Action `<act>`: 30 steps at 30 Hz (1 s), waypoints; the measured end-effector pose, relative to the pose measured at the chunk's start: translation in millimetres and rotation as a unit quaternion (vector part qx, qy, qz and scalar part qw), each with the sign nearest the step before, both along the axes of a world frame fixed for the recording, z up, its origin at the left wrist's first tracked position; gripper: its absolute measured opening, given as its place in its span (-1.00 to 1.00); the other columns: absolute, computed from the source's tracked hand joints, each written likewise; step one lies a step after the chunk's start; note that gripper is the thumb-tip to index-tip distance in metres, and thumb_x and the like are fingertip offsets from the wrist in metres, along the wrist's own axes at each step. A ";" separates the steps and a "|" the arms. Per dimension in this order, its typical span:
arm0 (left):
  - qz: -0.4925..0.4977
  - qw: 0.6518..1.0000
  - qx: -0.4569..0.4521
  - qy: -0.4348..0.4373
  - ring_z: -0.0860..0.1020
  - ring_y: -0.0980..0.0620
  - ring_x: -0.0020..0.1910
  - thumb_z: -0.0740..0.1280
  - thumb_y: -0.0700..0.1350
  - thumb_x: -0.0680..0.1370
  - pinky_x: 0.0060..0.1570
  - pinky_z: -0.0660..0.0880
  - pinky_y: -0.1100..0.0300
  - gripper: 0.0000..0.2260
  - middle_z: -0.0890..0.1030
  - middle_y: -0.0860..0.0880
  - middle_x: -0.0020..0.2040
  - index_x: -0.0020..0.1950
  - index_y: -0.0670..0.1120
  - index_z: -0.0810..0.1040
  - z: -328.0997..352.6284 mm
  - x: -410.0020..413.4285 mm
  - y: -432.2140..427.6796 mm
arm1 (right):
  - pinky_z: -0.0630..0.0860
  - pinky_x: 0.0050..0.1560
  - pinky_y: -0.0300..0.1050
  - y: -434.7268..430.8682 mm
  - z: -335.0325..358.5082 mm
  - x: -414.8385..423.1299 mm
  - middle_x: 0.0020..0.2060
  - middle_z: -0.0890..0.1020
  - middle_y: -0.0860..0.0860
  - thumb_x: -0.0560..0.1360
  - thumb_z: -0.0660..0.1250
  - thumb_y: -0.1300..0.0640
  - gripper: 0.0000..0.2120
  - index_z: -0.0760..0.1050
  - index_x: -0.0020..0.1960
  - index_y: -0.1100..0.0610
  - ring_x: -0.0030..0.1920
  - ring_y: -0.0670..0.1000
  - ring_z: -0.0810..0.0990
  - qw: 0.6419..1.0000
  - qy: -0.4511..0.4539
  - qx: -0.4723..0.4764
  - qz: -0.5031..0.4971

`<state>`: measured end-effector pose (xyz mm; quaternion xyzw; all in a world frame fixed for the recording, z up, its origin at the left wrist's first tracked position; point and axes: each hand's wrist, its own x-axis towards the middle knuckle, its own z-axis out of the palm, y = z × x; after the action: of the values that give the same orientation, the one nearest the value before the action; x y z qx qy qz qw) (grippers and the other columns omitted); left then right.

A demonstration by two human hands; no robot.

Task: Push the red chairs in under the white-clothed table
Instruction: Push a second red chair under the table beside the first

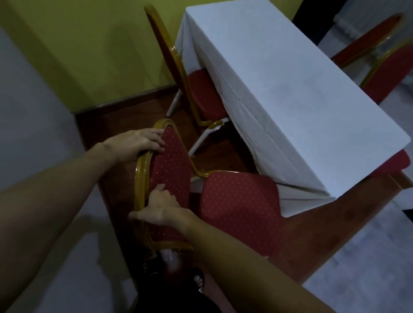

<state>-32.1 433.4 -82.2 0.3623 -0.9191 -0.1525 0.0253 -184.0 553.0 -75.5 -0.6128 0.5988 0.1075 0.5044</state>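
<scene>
A red chair (241, 206) with a gold frame and dotted fabric stands in front of me, its seat partly under the hanging edge of the white-clothed table (288, 88). My left hand (139, 142) grips the top of its backrest. My right hand (161, 207) grips the lower side of the same backrest frame. A second red chair (201, 96) beyond it has its seat tucked under the cloth on the same side. Two more red chair backs (392, 68) show on the table's far side. A red seat corner (391, 163) peeks out under the table's near end.
A yellow-green wall (87, 42) with a dark skirting runs close behind the chairs. The chairs and table stand on a reddish-brown floor strip (340, 223); pale floor lies on either side. My sandalled foot (197, 280) is below the chair back.
</scene>
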 end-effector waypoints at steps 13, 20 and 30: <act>0.173 0.984 -0.043 -0.008 0.52 -0.30 0.25 0.55 -0.23 0.31 0.20 0.50 -0.25 -0.68 0.68 -0.18 0.07 0.05 -0.15 0.68 -32.7 84.7 55.6 | 0.31 0.41 0.19 2.9 -5.8 20.6 0.45 0.29 0.26 0.35 0.45 -0.22 0.09 -0.11 0.57 0.20 0.43 0.33 0.28 0.982 0.026 -0.035 0.185; 0.195 0.981 0.004 0.011 0.50 -0.15 0.32 0.38 -0.31 0.40 0.43 0.33 -0.09 -0.69 0.64 -0.15 0.18 0.13 -0.13 0.66 -12.1 20.3 39.6 | 0.46 0.19 0.04 -10.1 -7.8 -44.8 0.31 0.45 0.26 0.34 0.45 -0.16 -0.09 0.11 0.51 0.17 0.28 0.32 0.46 0.982 0.043 -0.106 0.153; 0.108 0.991 0.077 0.029 0.46 -0.15 0.34 0.32 -0.37 0.44 0.51 0.11 -0.15 -0.63 0.59 -0.13 0.23 0.20 -0.10 0.58 -2.7 -54.1 -37.1 | 0.45 0.07 -0.02 -59.5 7.5 -115.0 0.15 0.56 0.13 0.37 0.40 -0.02 -0.20 0.13 0.53 0.00 0.15 0.19 0.55 0.985 0.081 -0.129 0.073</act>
<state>-86.2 396.3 -84.9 0.4561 -0.8589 -0.2295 0.0406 -299.0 493.5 -68.1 -0.7044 0.6001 0.1154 0.3610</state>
